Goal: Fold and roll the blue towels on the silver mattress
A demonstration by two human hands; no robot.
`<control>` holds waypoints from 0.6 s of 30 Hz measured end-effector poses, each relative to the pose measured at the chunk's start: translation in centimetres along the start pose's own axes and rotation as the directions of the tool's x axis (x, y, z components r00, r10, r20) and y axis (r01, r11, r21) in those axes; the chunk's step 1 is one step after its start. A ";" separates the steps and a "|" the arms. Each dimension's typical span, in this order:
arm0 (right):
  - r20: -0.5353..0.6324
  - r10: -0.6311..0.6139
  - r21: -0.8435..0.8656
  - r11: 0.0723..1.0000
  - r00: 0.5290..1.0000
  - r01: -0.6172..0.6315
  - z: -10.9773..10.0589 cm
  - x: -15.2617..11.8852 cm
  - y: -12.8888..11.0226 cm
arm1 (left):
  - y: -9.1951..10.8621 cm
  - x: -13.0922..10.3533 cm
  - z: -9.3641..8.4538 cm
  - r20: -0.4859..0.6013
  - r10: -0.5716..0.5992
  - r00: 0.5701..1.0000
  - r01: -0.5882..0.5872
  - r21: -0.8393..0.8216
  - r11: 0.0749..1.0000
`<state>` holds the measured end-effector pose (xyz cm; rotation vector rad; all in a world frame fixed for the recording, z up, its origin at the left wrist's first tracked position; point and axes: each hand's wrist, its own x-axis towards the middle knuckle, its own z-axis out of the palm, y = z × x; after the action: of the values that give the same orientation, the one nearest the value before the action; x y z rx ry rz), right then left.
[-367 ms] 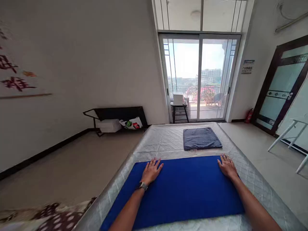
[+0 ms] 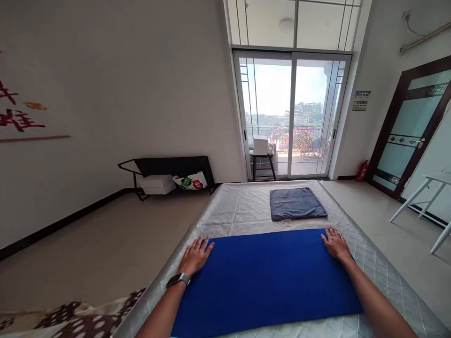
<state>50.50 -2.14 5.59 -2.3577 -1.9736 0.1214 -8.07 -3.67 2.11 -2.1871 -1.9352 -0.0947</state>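
Blue cloth (image 2: 271, 281), one: spread flat on quilted mattress (image 2: 239, 206). Left hand (image 2: 195, 258): palm down, cloth's ten o'clock; wristwatch (image 2: 179, 280) on wrist. Right hand (image 2: 337, 244): palm down, two o'clock. Grey-blue towel (image 2: 298, 203), one: flat, near, one o'clock. Glass sliding door (image 2: 292, 112): beyond, twelve. White boxes (image 2: 157, 184): ten, printed bag (image 2: 192, 181) just beside.

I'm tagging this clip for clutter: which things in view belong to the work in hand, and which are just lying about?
In the work:
- blue cloth, left hand and right hand at its far corners
- mattress beneath it

Apparently just lying about:
- grey cloth, untouched
- white boxes
- printed bag
- patterned fabric
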 end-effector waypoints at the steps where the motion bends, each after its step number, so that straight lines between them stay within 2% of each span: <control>1: -0.001 0.001 -0.003 1.000 1.000 -0.001 0.0 0.0 0.0 | 0.2 -0.2 -0.3 -0.007 -0.016 1.000 0.016 -0.002 1.000; 4: -0.004 0.004 -0.013 1.000 1.000 -0.005 0.0 0.1 -0.1 | 2.0 0.2 -1.4 -0.039 -0.056 0.998 0.055 -0.030 0.998; 6: 0.003 0.009 -0.025 1.000 1.000 -0.009 -0.1 0.1 -0.2 | 4.9 1.2 -2.1 -0.066 -0.054 0.996 0.050 -0.063 0.997; 8: 0.010 0.012 -0.033 0.999 1.000 -0.011 -0.2 0.1 -0.3 | 9.3 2.3 -2.5 -0.086 -0.018 0.996 0.009 -0.102 0.995; 10: 0.008 0.010 -0.032 0.999 1.000 -0.010 -0.3 0.0 -0.3 | 14.6 2.7 -2.5 -0.089 0.075 0.993 -0.086 -0.135 0.987; 12: 0.000 0.007 -0.025 1.000 1.000 -0.007 -0.4 -0.1 -0.4 | 19.4 2.3 -2.0 -0.094 0.183 0.979 -0.197 -0.168 0.966; 13: -0.004 0.006 -0.021 1.000 1.000 -0.006 -0.4 -0.1 -0.4 | 21.2 1.9 -1.6 -0.095 0.225 0.970 -0.240 -0.199 0.950; 15: -0.007 0.003 -0.011 1.000 1.000 -0.003 -0.4 -0.1 -0.3 | 22.7 1.0 -0.9 -0.080 0.247 0.966 -0.259 -0.244 0.935; 16: -0.006 0.002 -0.007 1.000 1.000 -0.002 -0.4 -0.1 -0.3 | 22.4 0.6 -0.5 -0.065 0.231 0.971 -0.240 -0.257 0.936; 18: -0.001 -0.001 -0.001 1.000 1.000 0.001 -0.3 -0.1 -0.3 | 19.8 -0.1 0.4 -0.031 0.176 0.984 -0.178 -0.255 0.950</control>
<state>50.25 -2.15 5.95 -2.3571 -1.9749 0.1196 11.42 -5.84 -0.65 -2.5100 -1.7993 -0.3426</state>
